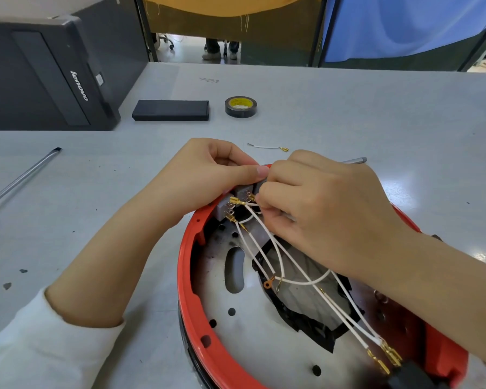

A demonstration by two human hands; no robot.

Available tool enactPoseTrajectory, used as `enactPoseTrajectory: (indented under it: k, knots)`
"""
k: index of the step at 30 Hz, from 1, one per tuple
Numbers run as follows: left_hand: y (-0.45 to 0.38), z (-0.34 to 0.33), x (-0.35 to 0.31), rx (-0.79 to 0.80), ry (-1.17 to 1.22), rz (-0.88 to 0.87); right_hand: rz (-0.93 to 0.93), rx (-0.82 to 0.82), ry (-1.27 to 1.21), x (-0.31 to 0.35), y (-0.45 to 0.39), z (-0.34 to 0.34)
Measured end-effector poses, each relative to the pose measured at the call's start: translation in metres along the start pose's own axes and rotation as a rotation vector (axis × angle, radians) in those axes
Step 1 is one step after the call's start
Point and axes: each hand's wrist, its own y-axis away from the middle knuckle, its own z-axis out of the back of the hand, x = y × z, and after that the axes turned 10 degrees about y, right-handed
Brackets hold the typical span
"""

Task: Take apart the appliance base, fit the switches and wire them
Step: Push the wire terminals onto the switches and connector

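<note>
The red round appliance base (pixel 190 279) lies upside down in front of me, its metal plate and black insulation exposed. Grey switches (pixel 230 204) sit in a row at its far rim. My left hand (pixel 208 175) grips the rim and the switches from outside, thumb on top. My right hand (pixel 320 209) pinches a white wire (pixel 260 204) with a brass terminal right at a switch. Several more white wires (pixel 292 265) with brass terminals run across the inside of the base.
A loose white wire (pixel 267 147) lies just beyond my hands. A roll of black tape (pixel 240 106) and a black box (pixel 171 110) sit farther back. A long screwdriver (pixel 20 179) lies at left. A dark computer case (pixel 48 74) stands at back left.
</note>
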Motion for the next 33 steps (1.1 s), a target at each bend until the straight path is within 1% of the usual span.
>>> enactPoseTrajectory:
  k: [9, 13, 20, 29, 33]
  knots:
    - [0.0002, 0.0010, 0.0007, -0.005, -0.007, 0.001, -0.021, 0.019, 0.026, 0.0019, -0.0006, 0.0022]
    - [0.0005, 0.0007, 0.0008, -0.012, -0.014, 0.008, 0.009, 0.033, 0.045, 0.0018, -0.0002, 0.0015]
    - [0.0004, 0.0009, -0.0001, -0.010, -0.017, 0.004, 0.015, 0.006, 0.038, 0.0016, -0.0005, 0.0012]
    - [0.0006, 0.0001, 0.0014, -0.021, -0.008, -0.006, 0.001, 0.077, 0.054, 0.0004, 0.0006, -0.0001]
    - [0.0010, 0.0006, 0.0011, -0.012, -0.001, -0.006, -0.023, 0.077, 0.019, 0.0006, -0.0003, -0.0004]
